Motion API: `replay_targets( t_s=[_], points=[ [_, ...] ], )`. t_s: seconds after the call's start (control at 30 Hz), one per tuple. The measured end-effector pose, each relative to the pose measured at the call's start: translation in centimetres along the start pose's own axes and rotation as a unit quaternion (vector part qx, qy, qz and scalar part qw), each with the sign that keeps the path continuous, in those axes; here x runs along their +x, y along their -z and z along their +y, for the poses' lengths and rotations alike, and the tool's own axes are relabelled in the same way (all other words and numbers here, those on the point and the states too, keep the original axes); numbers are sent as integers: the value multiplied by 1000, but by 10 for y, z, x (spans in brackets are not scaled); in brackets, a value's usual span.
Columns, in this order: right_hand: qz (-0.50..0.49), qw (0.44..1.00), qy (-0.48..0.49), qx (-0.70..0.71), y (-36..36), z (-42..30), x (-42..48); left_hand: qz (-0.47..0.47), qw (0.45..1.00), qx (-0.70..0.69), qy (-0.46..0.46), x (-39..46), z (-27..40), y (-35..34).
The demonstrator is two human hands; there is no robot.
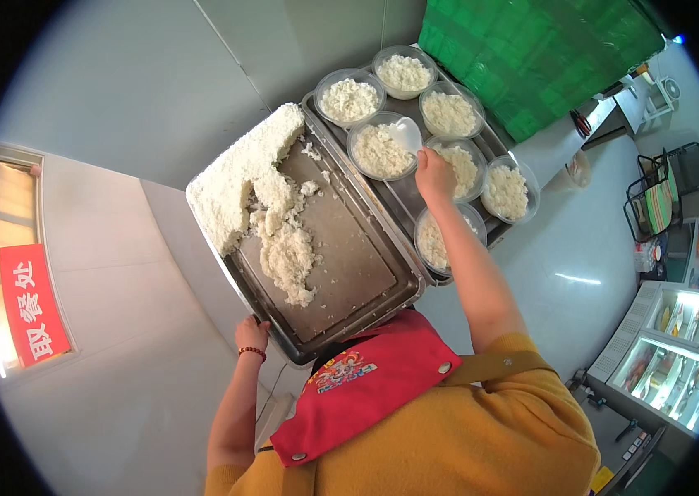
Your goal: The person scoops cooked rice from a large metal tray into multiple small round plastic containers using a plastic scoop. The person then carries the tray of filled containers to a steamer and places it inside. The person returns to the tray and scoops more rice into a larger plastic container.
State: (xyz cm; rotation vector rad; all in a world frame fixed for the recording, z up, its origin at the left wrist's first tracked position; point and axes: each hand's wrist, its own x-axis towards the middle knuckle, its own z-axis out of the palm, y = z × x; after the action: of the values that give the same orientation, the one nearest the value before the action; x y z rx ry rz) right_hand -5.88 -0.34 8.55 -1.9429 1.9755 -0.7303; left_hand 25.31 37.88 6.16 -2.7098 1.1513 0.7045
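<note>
My right hand [436,178] grips a pale plastic rice paddle [408,134], its blade resting over the right side of a clear plastic bowl [357,162] of cooked rice. Before me is a deep metal baking tray [349,257]. A thick slab of cooked rice [235,170] fills its far left part, and a broken heap of rice [287,257] spreads towards its middle. At the near left corner, my left hand [253,335] holds the tray's rim with curled fingers. My right forearm partly covers another bowl of rice [433,240].
A second metal tray [400,199] adjoins on the right, carrying several rice-filled bowls [449,114]. Beyond it stands a large green wrapped box [529,56]. A grey wall panel [138,93] rises behind the trays. A lit display fridge [666,353] and a folding chair [656,195] are farther right.
</note>
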Motion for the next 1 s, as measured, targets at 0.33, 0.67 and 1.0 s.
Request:
replay_targets(
  t_s=[0.33,0.67,1.0],
  points=[
    [-245,957,-129,-82,27,-29,4,-20,999,20,-25,8,-12,-6],
    [86,992,-81,-40,138,107,-89,-15,992,2,-126,6,-20,-1],
    [-4,998,14,-58,92,80,-42,6,994,29,-108,0,-18,-6]
  ],
)
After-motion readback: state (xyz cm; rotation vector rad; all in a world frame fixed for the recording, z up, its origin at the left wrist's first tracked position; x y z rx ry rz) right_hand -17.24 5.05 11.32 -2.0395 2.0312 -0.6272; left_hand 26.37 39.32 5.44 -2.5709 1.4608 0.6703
